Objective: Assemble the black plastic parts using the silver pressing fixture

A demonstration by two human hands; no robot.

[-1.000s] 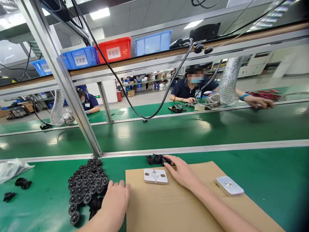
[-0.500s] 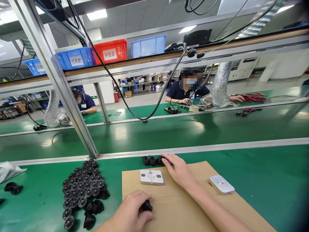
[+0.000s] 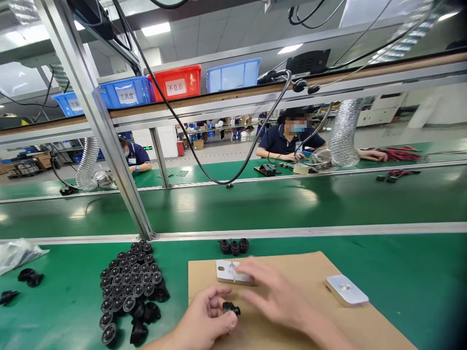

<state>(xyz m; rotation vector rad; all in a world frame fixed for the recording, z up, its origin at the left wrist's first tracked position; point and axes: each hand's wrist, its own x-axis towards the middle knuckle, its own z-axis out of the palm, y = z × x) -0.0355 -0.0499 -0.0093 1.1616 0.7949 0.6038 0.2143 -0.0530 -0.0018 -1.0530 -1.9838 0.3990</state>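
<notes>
My left hand [image 3: 206, 316] pinches a small black plastic part [image 3: 231, 308] with a narrow stub end, just above the cardboard sheet [image 3: 292, 272]. To its right is my right hand [image 3: 273, 291], fingers stretched out and apart, a little blurred, with nothing seen in it. Its fingertips partly cover a silver metal block [image 3: 225, 270] with slots and a groove. A second silver block [image 3: 347, 290] lies on the cardboard further right. Behind the cardboard's far edge stand three black round parts [image 3: 234, 247] in a row.
Many black round parts [image 3: 131, 277] stand in rows on the green table, left of the cardboard. Loose black parts [image 3: 31, 277] and a clear plastic bag [image 3: 20, 255] lie far left. A metal post [image 3: 109, 146] rises behind. Co-workers [image 3: 292, 138] sit across the bench.
My right hand has moved back toward me from the row of black parts, where a third part now stands uncovered. The left hand keeps its black part, now turned more into view.
</notes>
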